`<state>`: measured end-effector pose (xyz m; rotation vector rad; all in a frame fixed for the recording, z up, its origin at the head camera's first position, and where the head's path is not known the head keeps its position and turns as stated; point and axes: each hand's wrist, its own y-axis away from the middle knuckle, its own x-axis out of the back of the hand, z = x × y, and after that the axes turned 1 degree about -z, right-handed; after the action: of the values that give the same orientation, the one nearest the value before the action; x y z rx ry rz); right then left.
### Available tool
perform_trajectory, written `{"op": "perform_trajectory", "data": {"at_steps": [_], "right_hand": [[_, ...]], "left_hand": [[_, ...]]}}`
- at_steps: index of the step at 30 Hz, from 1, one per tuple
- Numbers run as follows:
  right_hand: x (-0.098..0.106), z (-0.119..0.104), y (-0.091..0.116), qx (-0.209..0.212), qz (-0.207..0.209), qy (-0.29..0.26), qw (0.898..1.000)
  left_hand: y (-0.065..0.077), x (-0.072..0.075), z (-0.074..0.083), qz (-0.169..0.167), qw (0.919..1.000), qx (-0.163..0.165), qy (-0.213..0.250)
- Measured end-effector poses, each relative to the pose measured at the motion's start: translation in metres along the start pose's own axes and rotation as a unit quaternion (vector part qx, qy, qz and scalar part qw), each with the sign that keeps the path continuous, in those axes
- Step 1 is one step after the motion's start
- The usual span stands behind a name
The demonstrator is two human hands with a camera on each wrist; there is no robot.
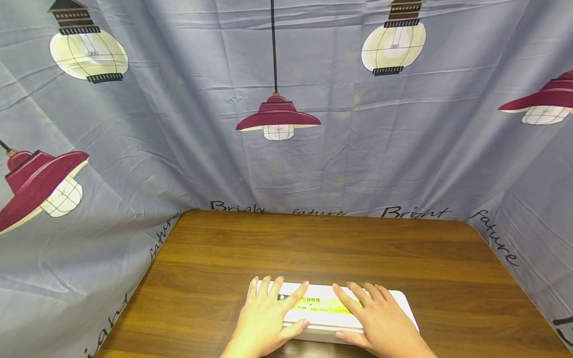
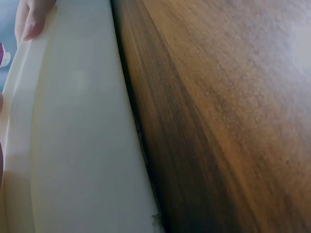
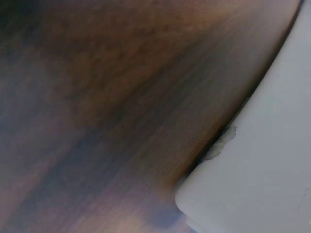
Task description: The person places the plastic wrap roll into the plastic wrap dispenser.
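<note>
A long white cling film box point(image 1: 319, 316) lies flat on the table, with a yellow and green label printed with Chinese characters on its lid. My left hand point(image 1: 263, 314) rests on its left part, fingers spread over the lid and thumb along the near edge. On the right part lies my right hand point(image 1: 381, 315), its fingers likewise spread across the top. The left wrist view has the box's pale side wall point(image 2: 87, 121), with fingertips point(image 2: 35, 22) at the upper left. A chipped or worn spot point(image 3: 221, 144) marks the box's bottom edge in the right wrist view.
The brown wooden table point(image 1: 313, 248) extends beyond the box to a grey-blue curtain point(image 1: 201, 124) printed with lamps and lettering. Curtain cloth also borders the table on the left and right.
</note>
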<state>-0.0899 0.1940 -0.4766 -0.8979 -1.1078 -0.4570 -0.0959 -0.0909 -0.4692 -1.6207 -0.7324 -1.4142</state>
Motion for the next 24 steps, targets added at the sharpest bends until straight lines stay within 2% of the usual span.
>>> {"op": "perform_trajectory", "data": {"at_steps": [11,18,24], "right_hand": [[0.000,0.002,-0.001,0.014,0.014,0.001,1.000],[0.002,0.003,0.000,-0.004,-0.016,-0.014,1.000],[0.002,0.004,0.002,-0.006,-0.019,-0.015,1.000]], "left_hand": [[0.001,0.005,-0.007,-0.014,0.9999,-0.005,0.007],[0.001,0.007,-0.011,-0.022,0.9996,-0.015,0.011],[0.002,0.006,-0.012,-0.010,0.9996,-0.019,0.018]]}}
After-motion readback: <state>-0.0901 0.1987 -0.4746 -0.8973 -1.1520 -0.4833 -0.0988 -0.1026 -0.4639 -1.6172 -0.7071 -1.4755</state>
